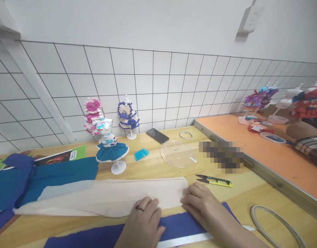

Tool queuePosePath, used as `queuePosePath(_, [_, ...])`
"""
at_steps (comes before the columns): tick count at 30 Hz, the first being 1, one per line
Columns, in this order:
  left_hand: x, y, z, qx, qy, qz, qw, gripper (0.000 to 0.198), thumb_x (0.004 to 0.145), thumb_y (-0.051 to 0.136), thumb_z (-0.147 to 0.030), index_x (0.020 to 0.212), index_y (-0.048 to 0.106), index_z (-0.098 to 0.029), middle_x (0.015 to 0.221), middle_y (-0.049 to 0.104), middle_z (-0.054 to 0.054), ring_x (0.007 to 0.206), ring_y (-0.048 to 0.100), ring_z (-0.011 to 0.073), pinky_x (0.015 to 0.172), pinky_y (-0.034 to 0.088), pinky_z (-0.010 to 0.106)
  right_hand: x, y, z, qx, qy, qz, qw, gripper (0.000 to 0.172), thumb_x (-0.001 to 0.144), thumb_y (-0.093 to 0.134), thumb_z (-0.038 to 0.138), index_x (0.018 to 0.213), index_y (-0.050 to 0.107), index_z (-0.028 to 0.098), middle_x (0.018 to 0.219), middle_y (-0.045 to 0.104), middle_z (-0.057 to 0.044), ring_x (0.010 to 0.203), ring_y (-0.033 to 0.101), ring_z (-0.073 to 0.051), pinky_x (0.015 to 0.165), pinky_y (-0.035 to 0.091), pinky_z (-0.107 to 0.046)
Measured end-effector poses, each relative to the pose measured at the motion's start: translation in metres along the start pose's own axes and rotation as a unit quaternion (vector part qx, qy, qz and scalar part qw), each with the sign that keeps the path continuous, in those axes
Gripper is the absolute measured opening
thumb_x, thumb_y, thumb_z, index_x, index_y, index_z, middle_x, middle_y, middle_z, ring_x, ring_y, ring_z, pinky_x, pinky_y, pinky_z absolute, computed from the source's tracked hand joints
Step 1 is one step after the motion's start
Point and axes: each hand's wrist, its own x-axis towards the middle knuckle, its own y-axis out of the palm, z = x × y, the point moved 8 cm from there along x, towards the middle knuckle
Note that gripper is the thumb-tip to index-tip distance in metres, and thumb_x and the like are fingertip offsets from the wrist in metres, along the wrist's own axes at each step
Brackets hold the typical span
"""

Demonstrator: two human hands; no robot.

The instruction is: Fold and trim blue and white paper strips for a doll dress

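A long strip of cream cloth [109, 194] lies across the wooden table, its left end narrowing over teal fabric. My left hand [144, 220], with a dark ring on one finger, rests on the strip's near edge; its fingers are bent and the thumb stands apart. At the strip's right end, my right hand [203, 206] has fingertips and thumb together on the cloth edge. Beneath both wrists runs a strip of blue-purple cloth [179, 225] with a white band along it. Yellow-handled thread snips [215, 181] lie just beyond my right hand.
Small dressed mannequins [112, 151] stand at the back left, near pleated turquoise cloth [141, 154]. A phone [157, 136], a clear round plate [177, 154] and a hoop [276, 225] lie about. Teal fabric [57, 174] covers the left. An orange board [254, 148] borders the right.
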Motion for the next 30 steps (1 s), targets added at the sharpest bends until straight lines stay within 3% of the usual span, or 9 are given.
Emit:
queuePosePath(9, [-0.003, -0.001, -0.001, 0.025, 0.021, -0.019, 0.999, 0.031, 0.074, 0.064, -0.035, 0.099, 0.057, -0.016, 0.109, 0.064, 0.005, 0.1, 0.056, 0.0224, 0.082, 0.049, 0.035, -0.003, -0.001, 0.001, 0.034, 0.037, 0.023, 0.998, 0.008, 0.086, 0.053, 0.02, 0.088, 0.06, 0.021, 0.083, 0.059, -0.004, 0.081, 0.053, -0.019, 0.074, 0.041, -0.033])
queuePosePath(16, [-0.005, -0.007, -0.002, 0.037, 0.05, -0.031, 0.998, 0.029, 0.076, 0.062, -0.033, 0.1, 0.058, -0.016, 0.108, 0.065, 0.007, 0.099, 0.058, 0.0229, 0.083, 0.049, 0.036, -0.002, 0.002, 0.001, 0.052, 0.027, 0.046, 0.997, 0.013, 0.087, 0.05, 0.016, 0.077, 0.057, 0.02, 0.08, 0.058, -0.002, 0.079, 0.053, -0.017, 0.073, 0.04, -0.032])
queuePosePath(22, [-0.005, -0.009, -0.002, 0.038, 0.056, -0.041, 0.997, 0.025, 0.079, 0.059, -0.032, 0.099, 0.058, -0.017, 0.107, 0.064, 0.007, 0.1, 0.057, 0.0224, 0.083, 0.049, 0.035, -0.004, 0.003, -0.004, 0.106, 0.061, 0.037, 0.992, 0.007, 0.083, 0.054, 0.015, 0.085, 0.054, 0.021, 0.084, 0.061, -0.002, 0.081, 0.055, -0.018, 0.073, 0.043, -0.031])
queuePosePath(27, [-0.006, -0.008, -0.002, 0.038, 0.057, -0.035, 0.997, 0.027, 0.078, 0.06, -0.032, 0.1, 0.057, -0.017, 0.108, 0.063, 0.007, 0.1, 0.057, 0.0229, 0.082, 0.05, 0.036, -0.006, 0.005, -0.003, 0.175, 0.076, 0.036, 0.981, 0.024, 0.082, 0.057, 0.02, 0.104, 0.052, 0.026, 0.099, 0.06, -0.002, 0.094, 0.054, -0.018, 0.084, 0.043, -0.032])
queuePosePath(30, [-0.006, -0.008, -0.002, 0.036, 0.055, -0.035, 0.997, 0.027, 0.078, 0.06, -0.032, 0.1, 0.057, -0.017, 0.108, 0.063, 0.007, 0.1, 0.057, 0.0228, 0.082, 0.05, 0.036, -0.007, 0.007, -0.007, 0.231, 0.085, 0.024, 0.969, 0.02, 0.083, 0.053, 0.019, 0.102, 0.053, 0.026, 0.103, 0.058, -0.003, 0.096, 0.054, -0.017, 0.083, 0.046, -0.028])
